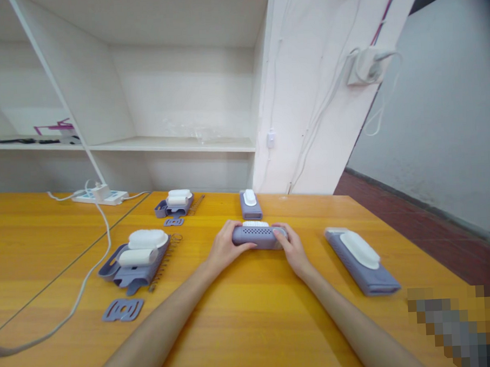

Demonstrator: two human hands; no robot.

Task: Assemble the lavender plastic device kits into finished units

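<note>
In the middle of the table, my left hand (225, 245) and my right hand (293, 249) hold a purple-grey perforated plastic case (255, 238) between them. My left hand closes round its left end, with the thumb along the near lower edge. My right hand grips the right end, its thumb against the rounded corner. A white ridged or bristled piece (255, 224) shows along the case's top edge. Left of my hands are a purple-grey holder (137, 279) bearing a white oval piece (149, 239) and white roller (137, 257), a coiled spring (162, 266) and a slotted plate (123, 310).
Similar loose parts (175, 208) sit at the back left. Cases with white tops stand at the back middle (252, 210) and right (364, 267). A white cable (103, 225) runs from the power strip (101, 196) across the left side. Shelves (186, 143) rise behind.
</note>
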